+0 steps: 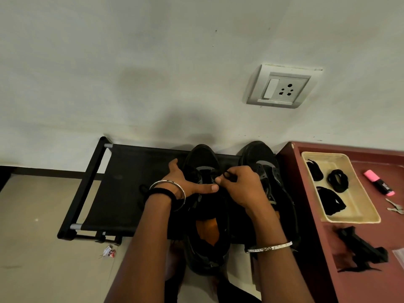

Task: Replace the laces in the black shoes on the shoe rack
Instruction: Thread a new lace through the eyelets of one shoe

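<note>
The black lace (229,174) is pinched as a small loop in the fingers of the right hand (238,186), over the eyelets of the nearer black shoe (203,158) on the black shoe rack (131,171) against the wall. The left hand (188,182) lies spread on that shoe, thumb straight across the tongue and the other fingers partly hidden. Black on black obscures the lacing, and the forearms cover part of both shoes. The second black shoe (260,154) stands just beside, close against the maroon tabletop (389,154), which carries a cream tray (352,220) of coiled laces (337,179), a pink highlighter (379,182) and keys (395,207); bare rack fabric shows left of the hands.
</note>
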